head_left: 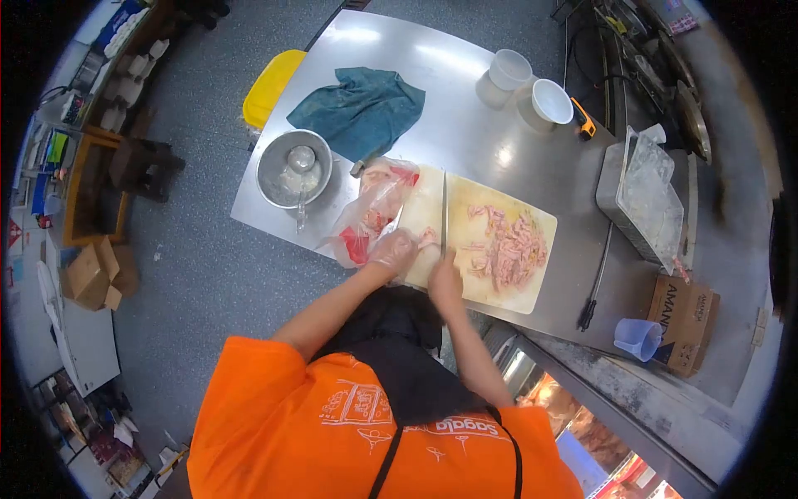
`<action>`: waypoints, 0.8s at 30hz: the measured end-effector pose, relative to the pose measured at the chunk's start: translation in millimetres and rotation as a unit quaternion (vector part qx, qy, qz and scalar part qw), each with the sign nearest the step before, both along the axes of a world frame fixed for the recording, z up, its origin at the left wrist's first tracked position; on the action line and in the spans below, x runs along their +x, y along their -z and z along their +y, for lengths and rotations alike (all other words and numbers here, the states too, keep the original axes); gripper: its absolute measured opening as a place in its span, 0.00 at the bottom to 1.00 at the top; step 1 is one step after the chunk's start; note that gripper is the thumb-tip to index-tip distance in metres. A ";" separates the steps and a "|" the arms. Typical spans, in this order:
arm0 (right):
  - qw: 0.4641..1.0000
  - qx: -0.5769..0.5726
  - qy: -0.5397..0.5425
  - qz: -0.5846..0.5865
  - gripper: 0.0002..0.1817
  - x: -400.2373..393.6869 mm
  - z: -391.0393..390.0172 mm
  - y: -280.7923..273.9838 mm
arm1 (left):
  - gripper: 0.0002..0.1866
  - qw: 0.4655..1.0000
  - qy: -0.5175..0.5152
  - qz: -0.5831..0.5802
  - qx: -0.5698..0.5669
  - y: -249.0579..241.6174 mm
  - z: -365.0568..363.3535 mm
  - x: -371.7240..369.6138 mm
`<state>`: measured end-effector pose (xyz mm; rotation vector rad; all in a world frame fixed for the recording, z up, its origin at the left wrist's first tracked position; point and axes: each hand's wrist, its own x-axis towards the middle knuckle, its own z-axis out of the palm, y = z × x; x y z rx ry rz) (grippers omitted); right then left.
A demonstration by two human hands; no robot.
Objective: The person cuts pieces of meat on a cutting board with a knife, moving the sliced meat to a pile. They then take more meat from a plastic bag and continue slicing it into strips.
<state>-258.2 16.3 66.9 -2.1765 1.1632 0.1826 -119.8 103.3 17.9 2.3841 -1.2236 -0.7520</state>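
Note:
A long kitchen knife (445, 208) is in my right hand (446, 284), its blade pointing away from me across the white cutting board (426, 193). Beside the blade, on its left, lies a small piece of raw meat (429, 236). My left hand (396, 253), in a clear plastic glove, has its curled fingers on this piece. To the right of the knife, thin strips of cut meat (511, 249) form a loose pile. A clear plastic bag (378, 204) with red patches and more raw meat in it overlaps the board's left edge, just beyond my left hand.
On the steel table (453, 62) are a metal bowl (268, 170) with a scoop inside, a teal cloth (362, 108), two white tubs and an orange-black tool (584, 121). A metal tray (623, 200), a black-handled rod, a blue-tinted jug (638, 338) and a cardboard box (688, 324) stand right.

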 end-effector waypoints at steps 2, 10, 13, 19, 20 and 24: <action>1.000 0.013 -0.005 0.010 0.13 -37.0 19.0 4.1 | 0.17 0.996 -0.050 0.063 0.041 -40.0 4.9 6.8; 1.000 0.004 0.001 -0.028 0.14 -38.6 20.7 3.3 | 0.27 0.986 -0.013 0.162 -0.039 -73.2 32.2 -3.6; 1.000 0.000 0.005 -0.013 0.14 -41.0 21.8 4.9 | 0.26 0.974 -0.073 0.187 -0.110 -33.8 30.9 -19.4; 1.000 0.019 0.015 -0.017 0.15 -49.8 27.1 7.2 | 0.20 0.938 -0.147 0.308 -0.053 -23.5 19.1 1.3; 1.000 0.018 0.014 -0.021 0.15 -51.3 28.7 7.7 | 0.21 0.952 -0.123 0.276 -0.057 -25.4 20.6 2.0; 0.999 0.021 0.019 -0.033 0.15 -49.5 24.7 4.6 | 0.27 0.988 0.074 -0.110 -0.075 -90.0 10.0 10.7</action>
